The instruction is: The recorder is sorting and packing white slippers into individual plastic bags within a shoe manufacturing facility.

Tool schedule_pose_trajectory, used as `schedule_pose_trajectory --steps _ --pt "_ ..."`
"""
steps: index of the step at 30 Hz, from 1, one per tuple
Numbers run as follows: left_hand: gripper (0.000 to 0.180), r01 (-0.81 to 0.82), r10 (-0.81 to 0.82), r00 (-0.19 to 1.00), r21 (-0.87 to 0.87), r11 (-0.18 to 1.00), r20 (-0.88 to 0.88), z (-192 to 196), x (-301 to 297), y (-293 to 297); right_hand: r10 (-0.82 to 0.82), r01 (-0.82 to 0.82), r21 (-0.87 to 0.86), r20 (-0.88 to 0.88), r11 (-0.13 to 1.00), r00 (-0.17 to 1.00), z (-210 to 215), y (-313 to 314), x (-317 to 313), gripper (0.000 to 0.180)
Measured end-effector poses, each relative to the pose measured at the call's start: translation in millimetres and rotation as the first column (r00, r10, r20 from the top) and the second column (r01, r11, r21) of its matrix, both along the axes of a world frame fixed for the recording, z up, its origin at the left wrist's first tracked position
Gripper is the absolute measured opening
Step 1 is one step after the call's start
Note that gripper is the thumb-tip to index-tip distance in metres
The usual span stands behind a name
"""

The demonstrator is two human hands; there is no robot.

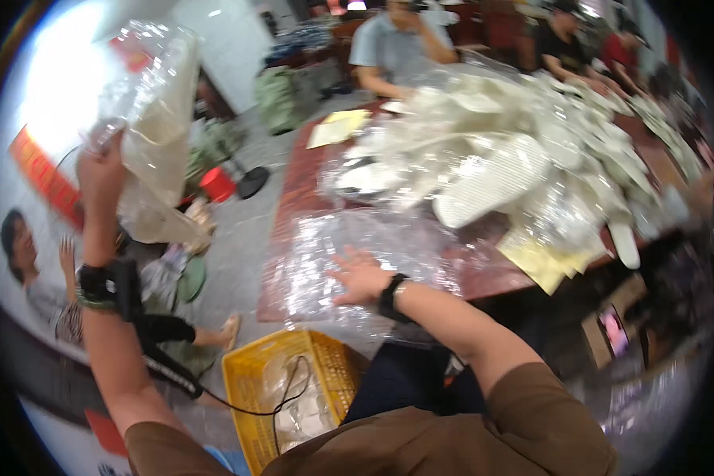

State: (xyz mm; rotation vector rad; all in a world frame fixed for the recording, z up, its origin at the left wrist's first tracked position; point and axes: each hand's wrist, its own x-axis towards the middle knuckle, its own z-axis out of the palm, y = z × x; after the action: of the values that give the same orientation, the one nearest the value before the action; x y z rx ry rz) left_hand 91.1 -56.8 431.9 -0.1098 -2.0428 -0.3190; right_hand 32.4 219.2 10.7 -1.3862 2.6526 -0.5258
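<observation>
Raised at the far left, my left hand (103,170) is closed on a clear plastic bag (160,135) with something cream-coloured inside, probably footwear. The bag hangs beside the table, away from the pile. My right hand (362,278) lies with fingers spread on flat clear plastic bags (317,254) at the table's near left corner, gripping nothing. Beyond it, a heap of cream slippers (492,178), many wrapped in clear plastic, covers much of the reddish table (289,210). One ribbed slipper sole faces up.
A yellow crate (250,377) with bagged things stands below the table's near left corner. Yellow paper sheets (547,258) lie by the front edge, others (339,127) at the far left corner. Several people sit around; one person (25,262) is at left. A red bucket (217,185) stands on the floor.
</observation>
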Motion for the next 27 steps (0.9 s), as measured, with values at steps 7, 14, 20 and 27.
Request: schedule_pose_trajectory --steps 7,14,20,27 --pt "0.035 0.168 -0.146 0.985 -0.298 0.94 0.095 50 -157 189 -0.026 0.021 0.067 0.073 0.997 0.997 5 11 3 0.083" --pt "0.043 0.838 -0.342 0.544 -0.476 0.265 0.766 36 -213 396 -0.031 0.029 0.019 0.096 0.999 0.995 2 20 3 0.08" --pt "0.016 0.784 -0.646 0.592 -0.532 0.32 0.482 -209 -284 537 -0.027 0.076 -0.417 0.123 0.906 0.992 -8 0 3 0.069" --pt "0.06 0.895 -0.732 0.441 -0.312 0.317 0.519 -244 -281 549 -0.068 0.094 -0.398 0.08 0.913 0.994 -1 10 5 0.068"
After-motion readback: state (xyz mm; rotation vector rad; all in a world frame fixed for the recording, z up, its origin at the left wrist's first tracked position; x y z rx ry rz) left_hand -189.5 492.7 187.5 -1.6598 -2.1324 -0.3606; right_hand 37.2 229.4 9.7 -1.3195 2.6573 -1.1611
